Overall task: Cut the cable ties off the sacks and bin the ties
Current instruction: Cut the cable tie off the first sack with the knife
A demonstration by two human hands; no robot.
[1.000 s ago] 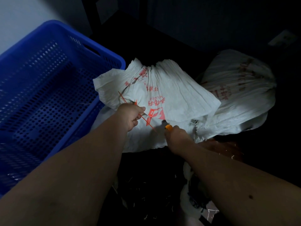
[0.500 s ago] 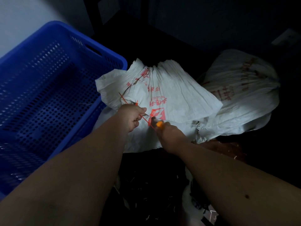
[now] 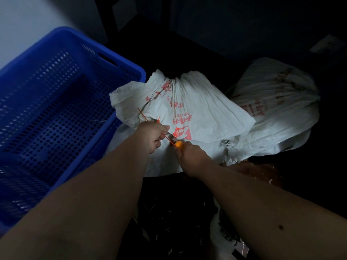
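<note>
Cable tie [image 3: 142, 115] lay on the near sack [image 3: 197, 109], right of the blue crate [image 3: 56, 109], pinched taut in the left hand [image 3: 154, 136]. Right hand [image 3: 189, 153] clenched an orange-tipped cutter [image 3: 178, 143] against it — a slip risked slashing sack or fingers.

Hands [image 3: 173, 142] on tied white sack [image 3: 197, 111]

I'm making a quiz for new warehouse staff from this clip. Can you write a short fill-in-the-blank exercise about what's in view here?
1. The left hand pinches a thin ____ cable tie.
2. The right hand grips a cutter with an ____ tip.
3. Both hands work over the nearer white sack, printed in ____ lettering.
4. The perforated crate on the left is ____.

Missing words: red; orange; red; blue
</note>
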